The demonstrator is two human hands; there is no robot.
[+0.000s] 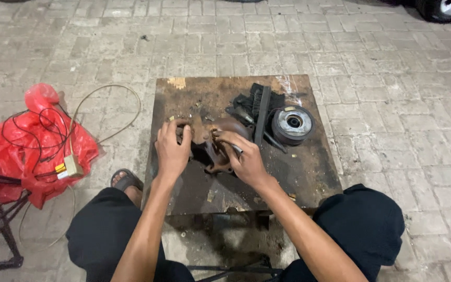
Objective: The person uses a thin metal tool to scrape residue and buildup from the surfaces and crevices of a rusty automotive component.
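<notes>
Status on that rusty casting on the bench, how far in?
Done: round pulley-like disc and black parts lie apart on the worn table. In hand: left hand steadies the rusty metal housing; right hand works a small tool at it. Left: housing looks part-assembled; can't tell more.

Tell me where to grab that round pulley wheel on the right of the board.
Grip the pulley wheel by its outer rim, coming from its right side or from above: it seems to lie flat, its rim bare there, while the black brush crowds its left.
</notes>
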